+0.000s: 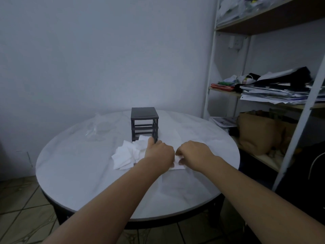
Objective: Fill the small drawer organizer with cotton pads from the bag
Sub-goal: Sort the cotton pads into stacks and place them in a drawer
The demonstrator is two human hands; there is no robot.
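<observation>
So we've got a round white worktop (88, 182) with the small dark drawer organizer (144, 123) standing toward the far side, its frame looking open with the slots mostly see-through. Right in front of it there's a loose pile of white cotton pads (125, 154) spread on the worktop, a few reaching up to the organizer's base. Our left hand (158, 152) is curled over the right edge of that pile, thumb sticking up near the organizer, and it seems to be closed on some pads. Our right hand (195, 154) sits just beside it, fingers pinched on a white pad. The clear plastic bag (98, 128) lies crumpled off to the left, well apart from both hands.
</observation>
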